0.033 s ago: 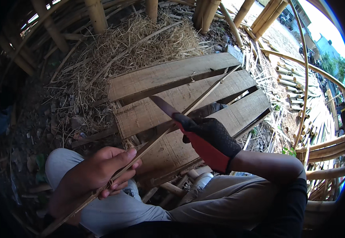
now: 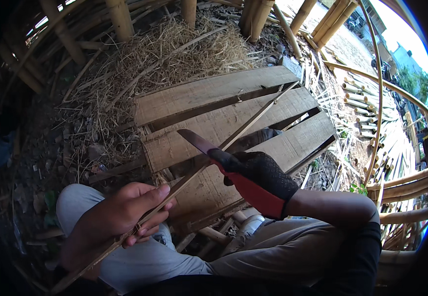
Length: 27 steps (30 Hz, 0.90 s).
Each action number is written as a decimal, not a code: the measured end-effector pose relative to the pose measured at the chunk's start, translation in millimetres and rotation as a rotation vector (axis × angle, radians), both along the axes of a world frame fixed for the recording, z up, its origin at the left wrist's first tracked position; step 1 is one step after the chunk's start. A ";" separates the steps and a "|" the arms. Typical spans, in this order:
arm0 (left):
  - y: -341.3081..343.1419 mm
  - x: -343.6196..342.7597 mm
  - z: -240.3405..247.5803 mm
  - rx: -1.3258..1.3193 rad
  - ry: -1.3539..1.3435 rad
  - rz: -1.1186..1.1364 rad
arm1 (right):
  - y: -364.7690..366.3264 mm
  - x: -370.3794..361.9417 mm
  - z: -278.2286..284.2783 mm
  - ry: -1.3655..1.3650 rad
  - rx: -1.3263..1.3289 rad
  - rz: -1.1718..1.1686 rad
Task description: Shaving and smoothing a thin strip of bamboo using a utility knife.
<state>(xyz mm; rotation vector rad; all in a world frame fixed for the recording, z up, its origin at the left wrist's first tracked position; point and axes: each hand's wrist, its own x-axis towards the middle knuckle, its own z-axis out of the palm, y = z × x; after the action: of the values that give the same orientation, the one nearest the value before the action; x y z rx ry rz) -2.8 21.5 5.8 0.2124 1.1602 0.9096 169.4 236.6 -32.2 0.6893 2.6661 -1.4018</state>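
Observation:
A long, thin bamboo strip point(image 2: 185, 181) runs slantwise from the lower left up across a slatted wooden bench point(image 2: 214, 190). My bare left hand point(image 2: 127, 209) is closed round its near part, the thumb pressed along the top. In a black and red glove, my right hand point(image 2: 260, 180) grips a knife point(image 2: 194, 140) by its handle, which the fingers mostly hide. The blade points to the left, over the planks. The gloved fingers lie against the strip near its middle; whether the blade's edge touches it cannot be made out.
Dry shavings point(image 2: 174, 59) are heaped behind the bench, below several upright bamboo posts point(image 2: 120, 19). Cut bamboo poles point(image 2: 364, 106) lie stacked at the right, beyond a bent bamboo rail point(image 2: 377, 84). My knees point(image 2: 78, 200) are close to the bench's near side.
My right hand and the knife have shifted slightly left and down along the strip, toward my left hand. The left hand and the strip look unmoved.

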 end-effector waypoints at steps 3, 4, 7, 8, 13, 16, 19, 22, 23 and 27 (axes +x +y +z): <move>0.2 -4.6 -4.2 -0.004 -0.017 0.002 | 5.9 -10.2 6.2 -0.211 -0.249 -0.044; 0.1 -5.1 -4.5 0.011 -0.042 0.017 | 5.8 -9.7 7.6 -0.188 -0.178 -0.015; 0.4 -1.9 -1.9 -0.022 0.012 -0.004 | -5.2 -2.6 5.2 0.068 -0.188 0.146; 0.7 -2.3 -1.1 -0.021 0.012 -0.006 | -3.8 -6.9 9.8 -0.130 -0.181 0.288; -2.3 -5.8 -5.6 -0.001 -0.084 0.066 | -1.4 -19.4 12.9 -0.191 -0.371 -0.221; -0.5 -5.7 -5.1 0.002 -0.087 0.088 | -8.2 -1.2 -5.1 0.225 0.143 0.053; -2.4 -5.1 -5.1 -0.001 -0.102 0.094 | -13.2 -8.1 0.6 0.325 0.036 -0.124; -3.2 -5.4 -2.8 0.015 -0.103 0.075 | 2.3 -13.6 -11.7 0.354 0.386 -0.063; -3.1 -4.9 -1.8 0.019 -0.101 0.074 | 3.7 -16.3 -11.6 0.215 0.320 -0.088; -1.9 -6.0 -3.2 0.015 -0.105 0.046 | 18.6 -19.7 -1.5 0.016 0.359 0.055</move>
<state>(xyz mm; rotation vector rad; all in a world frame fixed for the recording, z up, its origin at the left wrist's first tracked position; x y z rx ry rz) -8.8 19.5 2.6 0.1484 1.0654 0.9592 149.7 255.2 -33.7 0.6219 2.9554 -0.9262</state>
